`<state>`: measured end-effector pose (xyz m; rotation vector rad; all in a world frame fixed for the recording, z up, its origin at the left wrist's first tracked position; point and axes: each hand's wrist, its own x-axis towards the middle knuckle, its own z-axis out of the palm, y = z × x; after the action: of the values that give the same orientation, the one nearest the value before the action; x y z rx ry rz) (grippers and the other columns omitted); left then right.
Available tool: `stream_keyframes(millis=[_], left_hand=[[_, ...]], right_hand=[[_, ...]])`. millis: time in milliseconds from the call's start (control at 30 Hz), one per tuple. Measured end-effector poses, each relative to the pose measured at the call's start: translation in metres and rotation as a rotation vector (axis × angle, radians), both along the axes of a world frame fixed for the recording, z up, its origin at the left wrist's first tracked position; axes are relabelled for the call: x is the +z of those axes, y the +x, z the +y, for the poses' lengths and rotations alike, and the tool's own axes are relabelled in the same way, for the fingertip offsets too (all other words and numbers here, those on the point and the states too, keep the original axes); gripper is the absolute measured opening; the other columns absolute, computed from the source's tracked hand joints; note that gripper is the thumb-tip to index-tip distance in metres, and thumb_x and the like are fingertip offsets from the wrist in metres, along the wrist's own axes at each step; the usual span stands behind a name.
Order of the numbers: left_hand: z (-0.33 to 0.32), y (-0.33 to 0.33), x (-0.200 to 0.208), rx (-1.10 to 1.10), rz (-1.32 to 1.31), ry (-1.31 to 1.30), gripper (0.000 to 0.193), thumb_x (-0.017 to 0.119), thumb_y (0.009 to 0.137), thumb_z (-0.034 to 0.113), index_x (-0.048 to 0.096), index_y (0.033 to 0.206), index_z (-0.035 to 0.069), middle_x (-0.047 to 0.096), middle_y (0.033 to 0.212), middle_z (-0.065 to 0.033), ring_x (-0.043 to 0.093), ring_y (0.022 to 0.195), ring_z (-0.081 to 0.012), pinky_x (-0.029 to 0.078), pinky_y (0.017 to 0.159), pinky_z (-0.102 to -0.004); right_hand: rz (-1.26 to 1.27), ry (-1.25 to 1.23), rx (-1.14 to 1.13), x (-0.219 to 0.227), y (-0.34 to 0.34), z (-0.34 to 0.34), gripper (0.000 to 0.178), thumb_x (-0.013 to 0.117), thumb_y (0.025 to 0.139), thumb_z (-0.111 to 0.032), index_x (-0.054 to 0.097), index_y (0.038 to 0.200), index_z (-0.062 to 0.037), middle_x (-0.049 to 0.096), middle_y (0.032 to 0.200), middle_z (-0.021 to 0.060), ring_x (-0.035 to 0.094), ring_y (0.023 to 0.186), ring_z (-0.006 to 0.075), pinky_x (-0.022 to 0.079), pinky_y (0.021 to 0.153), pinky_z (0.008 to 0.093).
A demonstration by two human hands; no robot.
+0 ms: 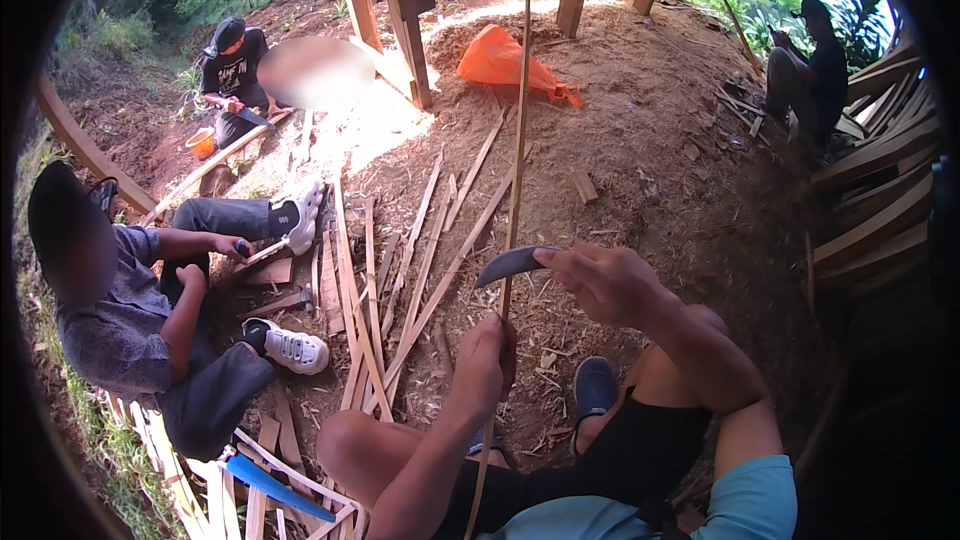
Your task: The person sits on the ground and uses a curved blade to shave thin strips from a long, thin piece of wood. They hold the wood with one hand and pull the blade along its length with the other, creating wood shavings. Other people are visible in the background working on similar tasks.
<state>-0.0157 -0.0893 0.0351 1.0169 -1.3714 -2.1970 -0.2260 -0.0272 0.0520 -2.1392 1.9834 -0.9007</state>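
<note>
A long thin bamboo strip point(519, 130), pale tan and nearly straight, stands almost upright, its lower part gripped in the closed left hand point(483, 360) and its top end reaching far up past an orange bag point(500, 62) lying on the dirt. A curved dark knife blade point(508, 264) lies across the strip just above the left hand, edge against the strip, its handle end enclosed in the right hand point(600, 282), which sits to the right of the strip
</note>
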Motion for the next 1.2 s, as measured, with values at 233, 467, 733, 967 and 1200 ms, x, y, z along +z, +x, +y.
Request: stream_keyframes(millis=[233, 467, 733, 967, 1200], left_hand=[[0.006, 0.018, -0.006, -0.053, -0.007, -0.012, 0.046, 0.028, 0.100, 0.042, 0.045, 0.074, 0.009, 0.035, 0.047, 0.0011, 0.031, 0.034, -0.0096, 0.023, 0.032, -0.0251], [0.010, 0.026, -0.009, -0.055, 0.051, 0.026, 0.045, 0.028, 0.101, 0.042, 0.045, 0.077, 0.009, 0.035, 0.047, 0.0007, 0.031, 0.034, -0.0103, 0.025, 0.033, -0.0256], [0.020, 0.037, -0.017, -0.020, 0.049, 0.068, 0.046, 0.028, 0.101, 0.043, 0.045, 0.076, 0.008, 0.036, 0.046, 0.0000, 0.032, 0.033, -0.0107, 0.026, 0.032, -0.0251], [0.023, 0.033, -0.019, 0.008, -0.014, 0.070, 0.046, 0.028, 0.101, 0.043, 0.045, 0.076, 0.007, 0.037, 0.046, -0.0002, 0.032, 0.032, -0.0102, 0.026, 0.032, -0.0247], [0.026, 0.035, -0.017, -0.030, -0.005, -0.047, 0.047, 0.027, 0.102, 0.041, 0.045, 0.077, 0.006, 0.037, 0.045, -0.0010, 0.033, 0.032, -0.0099, 0.027, 0.031, -0.0235]], right_hand=[[0.094, 0.017, -0.001, -0.002, 0.021, 0.008, 0.037, 0.058, 0.090, -0.016, 0.055, 0.127, -0.0192, 0.061, 0.078, 0.0071, 0.064, 0.062, 0.0266, 0.053, 0.053, 0.0382], [0.061, 0.031, 0.049, 0.003, 0.022, 0.010, 0.037, 0.058, 0.090, -0.012, 0.055, 0.126, -0.0158, 0.059, 0.077, 0.0079, 0.063, 0.062, 0.0268, 0.052, 0.053, 0.0377], [0.057, 0.056, 0.032, -0.006, 0.029, 0.016, 0.035, 0.056, 0.091, -0.010, 0.055, 0.126, -0.0138, 0.059, 0.076, 0.0069, 0.061, 0.059, 0.0264, 0.050, 0.050, 0.0361], [0.036, 0.085, 0.063, -0.006, 0.023, 0.016, 0.038, 0.056, 0.090, -0.015, 0.054, 0.128, -0.0173, 0.058, 0.076, 0.0064, 0.062, 0.060, 0.0248, 0.050, 0.050, 0.0373], [-0.033, 0.032, 0.086, -0.018, 0.019, 0.015, 0.039, 0.057, 0.090, -0.014, 0.056, 0.128, -0.0198, 0.058, 0.075, 0.0046, 0.062, 0.060, 0.0226, 0.051, 0.050, 0.0351]])
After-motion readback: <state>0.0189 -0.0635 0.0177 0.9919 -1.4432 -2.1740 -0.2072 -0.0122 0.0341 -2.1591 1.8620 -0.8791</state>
